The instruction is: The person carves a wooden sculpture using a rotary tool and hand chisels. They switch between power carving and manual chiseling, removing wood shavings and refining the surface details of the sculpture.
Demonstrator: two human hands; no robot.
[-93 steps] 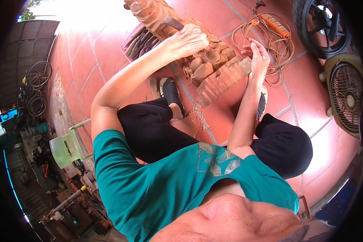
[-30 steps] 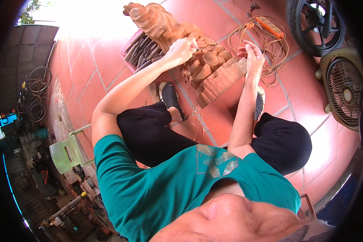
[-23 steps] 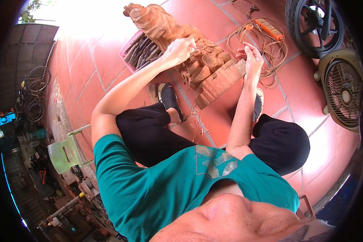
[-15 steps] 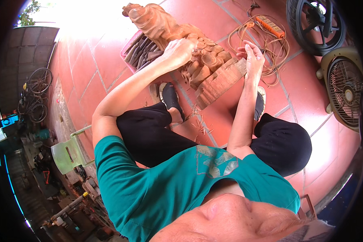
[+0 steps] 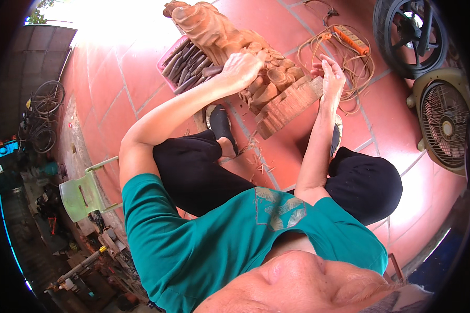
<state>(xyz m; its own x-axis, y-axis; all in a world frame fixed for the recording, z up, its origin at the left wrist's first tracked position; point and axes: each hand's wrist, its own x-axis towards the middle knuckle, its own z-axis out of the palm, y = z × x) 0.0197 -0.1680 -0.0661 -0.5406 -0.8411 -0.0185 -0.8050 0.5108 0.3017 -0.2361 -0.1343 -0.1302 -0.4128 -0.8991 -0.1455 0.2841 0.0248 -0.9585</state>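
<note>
A reddish-brown wood carving (image 5: 211, 28) with flowing folds and clustered rounded shapes leans away from me, its rough block base (image 5: 290, 107) toward me. My left hand (image 5: 244, 68) lies against the middle of the carving, fingers curled down; whatever is under them is hidden. Beside the base's right end, my right hand (image 5: 331, 75) is raised with loosely bent fingers apart, and I see nothing in it. Left of the carving, a pink tray (image 5: 165, 58) holds several dark-handled tools (image 5: 190, 62).
Wood shavings (image 5: 258, 161) litter the red tiles between my feet. An orange power strip (image 5: 351, 39) with coiled cord lies beyond my right hand. A wheel (image 5: 410, 34) and a fan (image 5: 446, 125) stand at the right. A pale green chair (image 5: 81, 197) is at the left.
The carving has shifted slightly right, showing more of the tool handles in the tray. My left hand has moved a little right with it. My right hand stays near the base's end.
</note>
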